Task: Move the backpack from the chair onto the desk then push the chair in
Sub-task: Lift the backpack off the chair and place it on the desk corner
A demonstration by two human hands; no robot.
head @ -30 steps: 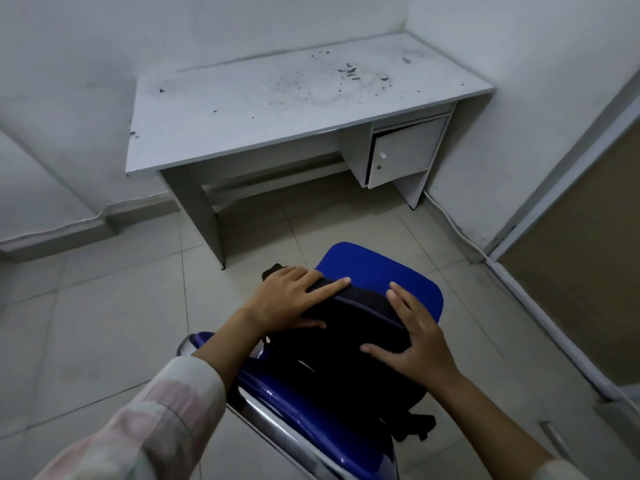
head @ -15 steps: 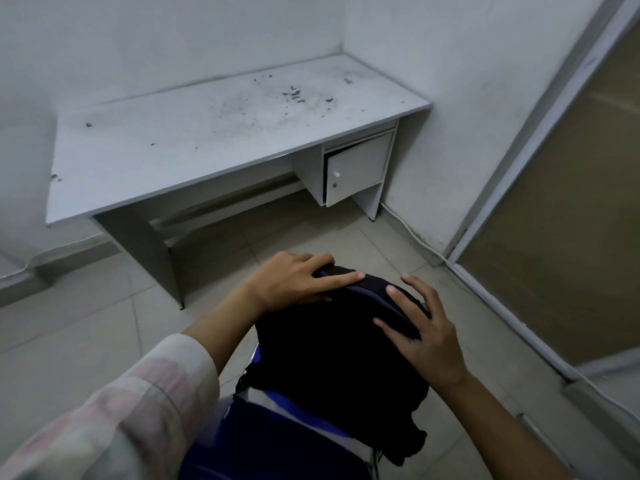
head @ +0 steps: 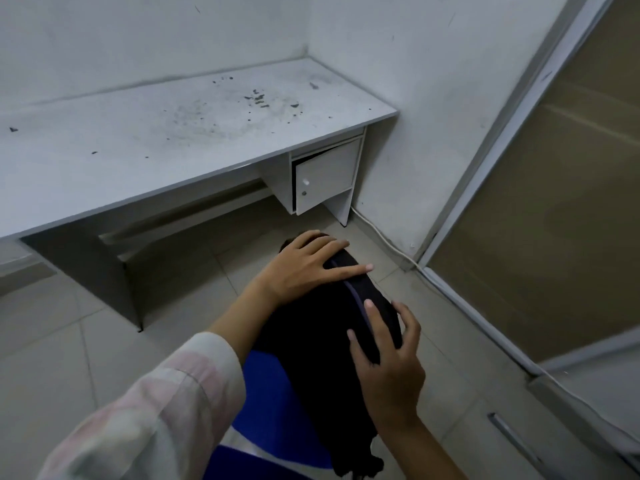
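Note:
A black backpack point(head: 311, 344) with a thin purple seam hangs in the air over the blue chair point(head: 273, 403), held from both sides. My left hand point(head: 304, 268) presses on its upper left side, fingers spread across the top. My right hand point(head: 388, 358) clasps its right side, fingers over the seam. The white desk point(head: 166, 133) stands ahead against the wall corner, its dusty top bare except for dark specks. Most of the chair is hidden under the backpack and my arms.
Under the desk's right end hangs a small cabinet point(head: 325, 176) with its door slightly ajar. A white cable point(head: 384, 239) runs along the floor by the right wall. A framed brown door panel point(head: 554, 202) fills the right side. Tiled floor lies between chair and desk.
The backpack has risen off the chair seat and travelled forward toward the desk, both hands keeping their hold. The view has shifted closer to the desk and to the right.

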